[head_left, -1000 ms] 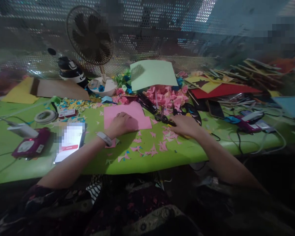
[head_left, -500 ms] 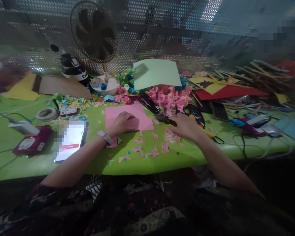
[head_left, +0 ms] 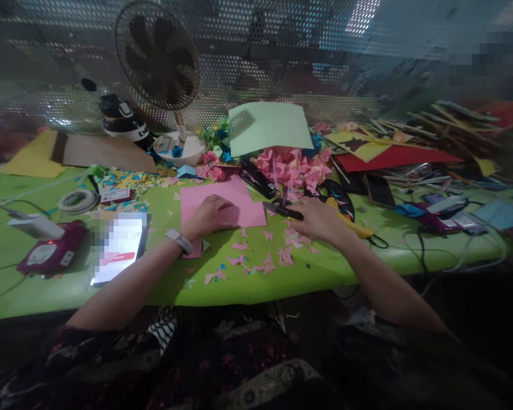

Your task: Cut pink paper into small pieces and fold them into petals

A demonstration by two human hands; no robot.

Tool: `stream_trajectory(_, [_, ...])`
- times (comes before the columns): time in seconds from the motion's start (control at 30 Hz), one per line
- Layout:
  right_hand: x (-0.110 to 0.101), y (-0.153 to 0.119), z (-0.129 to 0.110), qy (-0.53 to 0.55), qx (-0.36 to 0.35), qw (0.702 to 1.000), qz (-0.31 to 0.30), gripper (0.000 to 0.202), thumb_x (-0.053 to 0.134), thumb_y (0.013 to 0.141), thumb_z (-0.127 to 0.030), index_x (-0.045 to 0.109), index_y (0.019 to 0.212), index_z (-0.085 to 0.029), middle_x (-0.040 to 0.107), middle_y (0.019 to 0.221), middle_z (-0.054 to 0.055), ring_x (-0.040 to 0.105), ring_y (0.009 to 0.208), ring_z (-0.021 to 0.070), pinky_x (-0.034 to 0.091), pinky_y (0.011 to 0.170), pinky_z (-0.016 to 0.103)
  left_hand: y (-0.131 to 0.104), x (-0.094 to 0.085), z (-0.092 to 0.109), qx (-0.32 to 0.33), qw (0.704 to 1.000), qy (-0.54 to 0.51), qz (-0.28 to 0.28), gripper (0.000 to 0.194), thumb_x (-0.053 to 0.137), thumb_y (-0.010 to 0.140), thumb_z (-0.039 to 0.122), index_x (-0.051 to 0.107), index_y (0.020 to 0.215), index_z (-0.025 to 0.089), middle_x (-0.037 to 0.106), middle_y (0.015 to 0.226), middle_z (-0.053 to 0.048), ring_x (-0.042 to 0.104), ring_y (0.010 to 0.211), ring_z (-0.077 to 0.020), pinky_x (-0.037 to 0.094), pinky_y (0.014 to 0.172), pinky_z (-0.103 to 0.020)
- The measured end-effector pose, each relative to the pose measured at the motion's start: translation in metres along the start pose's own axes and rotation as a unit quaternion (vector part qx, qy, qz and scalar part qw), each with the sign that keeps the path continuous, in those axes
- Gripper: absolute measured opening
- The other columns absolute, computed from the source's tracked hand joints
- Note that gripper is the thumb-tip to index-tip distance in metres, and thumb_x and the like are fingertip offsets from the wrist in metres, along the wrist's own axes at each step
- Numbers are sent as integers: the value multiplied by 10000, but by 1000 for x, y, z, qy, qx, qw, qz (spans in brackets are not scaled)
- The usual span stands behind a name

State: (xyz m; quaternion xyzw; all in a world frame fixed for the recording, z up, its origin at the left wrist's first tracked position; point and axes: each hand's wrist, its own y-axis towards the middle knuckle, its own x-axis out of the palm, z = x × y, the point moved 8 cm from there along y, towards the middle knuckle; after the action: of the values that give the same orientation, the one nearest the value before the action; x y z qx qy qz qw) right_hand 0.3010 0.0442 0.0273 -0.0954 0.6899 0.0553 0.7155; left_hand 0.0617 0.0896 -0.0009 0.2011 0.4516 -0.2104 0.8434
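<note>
Since the earliest frame the dark scissors (head_left: 284, 209) have shifted slightly left along with the right hand (head_left: 318, 219); their tips now lie at the right edge of the pink sheet (head_left: 223, 188), touching or not we cannot tell. Nearest us, pink scraps (head_left: 267, 263) lie loose along the front. Beyond them the left hand (head_left: 209, 215) rests palm down on the pink sheet, thumb spread, its grip closed on nothing we can see. Right grip: fingers over the scissors' handles; we cannot tell whether they are closed around them. Risks, in our judgement: the sheet could skid if the left palm eased; a scrap caught underneath could tilt it; the blades could nick its edge if pushed sideways. Surface: green-covered desk (head_left: 325, 265), glossy, strewn with offcuts. Farther: folded pink pieces (head_left: 299, 165), a pale green sheet (head_left: 271, 130), a fan (head_left: 156, 54), then a perforated metal wall (head_left: 239, 62); dim room.
</note>
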Motion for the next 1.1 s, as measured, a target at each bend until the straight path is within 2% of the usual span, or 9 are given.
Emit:
stream_trajectory(0.2, [0,0,-8,14,-25,1000,12,411,628,868,-325,702,1269,-273,655,1186,118,590,1098,303,478,755,333,-1,1,1,0,1000,5,-4,646,789,734,519,649,1268,184,644,1286,-140,544,1238,-320,437,1083,-461])
stream_trajectory(0.43, [-3,-1,-22,29,-97,994,51,462,583,867,-246,673,1320,-258,639,1124,112,586,1026,269,477,749,322,-1,5,-5,5,1000,-11,-7,784,783,737,520,538,1391,164,582,1385,-155,511,1292,-317,424,1104,-480])
stream_trajectory(0.6, [-2,17,-32,42,-122,989,68,438,567,892,-260,679,1313,-220,643,1170,133,592,1025,276,483,802,356,0,-8,-21,-15,999,36,9,852,743,768,512,433,1492,185,553,1436,-154,491,1327,-332,399,1124,-504])
stream_trajectory(0.67, [0,26,-37,42,-127,989,63,439,553,902,-258,672,1321,-202,643,1200,139,598,1033,278,482,807,361,0,-10,-24,-10,999,53,6,830,691,817,486,386,1527,184,498,1510,-155,434,1402,-325,358,1164,-492])
stream_trajectory(0.73, [4,33,-42,37,-130,990,51,441,543,902,-249,672,1320,-200,648,1203,141,601,1040,284,480,810,367,-1,-5,-25,1,997,71,-15,750,605,887,463,368,1544,190,417,1585,-142,321,1494,-311,283,1214,-483])
stream_trajectory(0.83, [10,36,-41,37,-130,990,29,458,534,900,-240,661,1337,-185,645,1198,155,602,1041,295,479,807,379,-3,11,-23,18,991,109,-69,623,444,985,445,346,1565,238,288,1658,-102,158,1560,-294,166,1250,-508])
stream_trajectory(0.93, [14,32,-34,53,-144,988,27,461,498,934,-249,637,1370,-187,630,1216,164,596,1049,293,477,822,388,-6,25,-20,43,984,138,-104,584,328,1032,446,302,1584,255,220,1678,-94,130,1565,-263,98,1259,-500])
stream_trajectory(1.1, [19,28,-30,85,-196,977,2,462,453,992,-301,594,1421,-202,625,1193,165,576,1053,289,468,864,406,-7,29,-22,40,980,153,-117,574,290,1047,455,292,1586,260,202,1681,-91,118,1567,-244,77,1261,-481])
